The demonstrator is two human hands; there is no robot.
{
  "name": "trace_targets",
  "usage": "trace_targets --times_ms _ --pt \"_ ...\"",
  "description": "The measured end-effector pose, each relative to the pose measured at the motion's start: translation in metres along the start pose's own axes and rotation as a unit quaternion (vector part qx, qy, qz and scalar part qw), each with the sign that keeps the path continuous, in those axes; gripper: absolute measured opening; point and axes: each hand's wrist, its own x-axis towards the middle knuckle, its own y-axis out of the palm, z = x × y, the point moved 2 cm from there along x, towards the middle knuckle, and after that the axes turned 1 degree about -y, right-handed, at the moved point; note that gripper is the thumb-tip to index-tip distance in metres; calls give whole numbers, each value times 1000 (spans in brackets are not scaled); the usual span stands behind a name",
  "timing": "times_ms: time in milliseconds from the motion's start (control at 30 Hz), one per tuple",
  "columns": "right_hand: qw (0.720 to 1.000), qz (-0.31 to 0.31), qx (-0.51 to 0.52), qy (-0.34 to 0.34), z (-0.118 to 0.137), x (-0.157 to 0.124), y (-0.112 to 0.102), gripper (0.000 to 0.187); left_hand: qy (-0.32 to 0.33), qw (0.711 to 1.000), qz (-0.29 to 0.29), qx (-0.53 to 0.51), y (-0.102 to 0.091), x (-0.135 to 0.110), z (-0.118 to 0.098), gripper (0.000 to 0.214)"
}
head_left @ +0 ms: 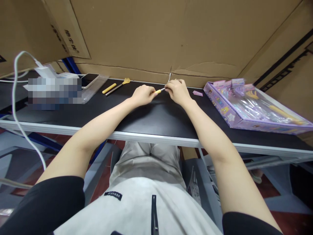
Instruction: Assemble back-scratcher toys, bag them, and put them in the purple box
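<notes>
Over the black tabletop, my left hand (143,95) is closed in a pinch on a slim yellow-ended metal rod (158,91). My right hand (178,91) closes its fingers around the rod's metal part, so the far end is hidden. Left of my hands lies a back scratcher rod with a yellow claw head (126,81). Beside it is a separate yellow handle (109,88). A small pink-purple piece (198,93) rests on the table to the right of my right hand.
A purple display box (232,119) at the right holds bagged items, including a yellow claw. At the left are a phone (90,80), a clear plastic bag (94,91) and a white charging cable (15,94). Cardboard walls (156,36) stand behind the table (156,122).
</notes>
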Motion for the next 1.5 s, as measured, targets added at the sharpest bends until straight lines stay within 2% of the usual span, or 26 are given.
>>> trace_targets --times_ms 133,333,400,600,700,833,933,1033,1500 --pt "999 26 -21 43 7 0 -1 35 -65 997 30 37 0 1 -15 37" --pt "976 175 -55 116 8 -9 -3 40 -132 988 81 20 8 25 -18 35" --pt "967 207 -55 136 7 -12 -3 44 -145 985 95 9 13 35 -20 35" --pt "953 256 -40 159 5 -12 4 46 -174 979 105 -4 25 51 -33 39" --pt "952 262 -33 157 4 -11 8 47 -180 974 134 -22 20 53 -27 35" --pt "954 259 -26 148 2 -10 10 46 -163 970 179 -11 11 47 -2 30" --pt "955 256 -25 149 2 -10 11 46 -115 982 148 25 11 38 19 27" --pt "955 259 -30 144 2 -10 13 47 -68 988 130 37 14 30 30 30" --pt "958 253 -55 119 3 -10 15 47 -38 989 134 58 18 30 30 29"
